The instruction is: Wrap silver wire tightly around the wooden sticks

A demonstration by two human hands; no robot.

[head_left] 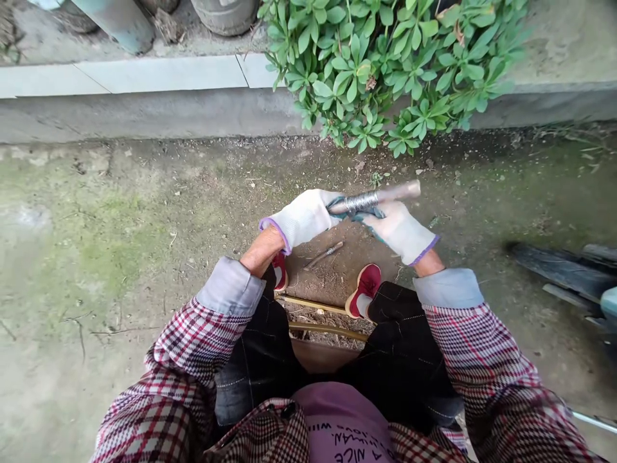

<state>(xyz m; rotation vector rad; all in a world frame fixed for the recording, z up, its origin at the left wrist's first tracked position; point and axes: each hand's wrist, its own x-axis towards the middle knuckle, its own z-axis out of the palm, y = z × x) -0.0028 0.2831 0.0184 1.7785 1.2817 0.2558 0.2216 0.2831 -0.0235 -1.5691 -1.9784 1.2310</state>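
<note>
Both my hands wear white work gloves with dark coated palms and purple cuffs. My left hand (304, 217) and my right hand (398, 229) are closed together on a short metal rod (380, 195) held level above the ground. One part of the rod is wound with wire or thread; its smooth end sticks out to the right past my right hand. I sit with my knees apart, in red shoes (365, 287). On the dirt between my feet lies a small thin metal piece (324, 254).
A leafy green plant (385, 64) spills over a concrete kerb (144, 74) ahead. Pots and a pipe stand at the top left. Thin yellowish sticks (318, 315) lie by my feet. A dark vehicle part (569, 273) sits at the right edge.
</note>
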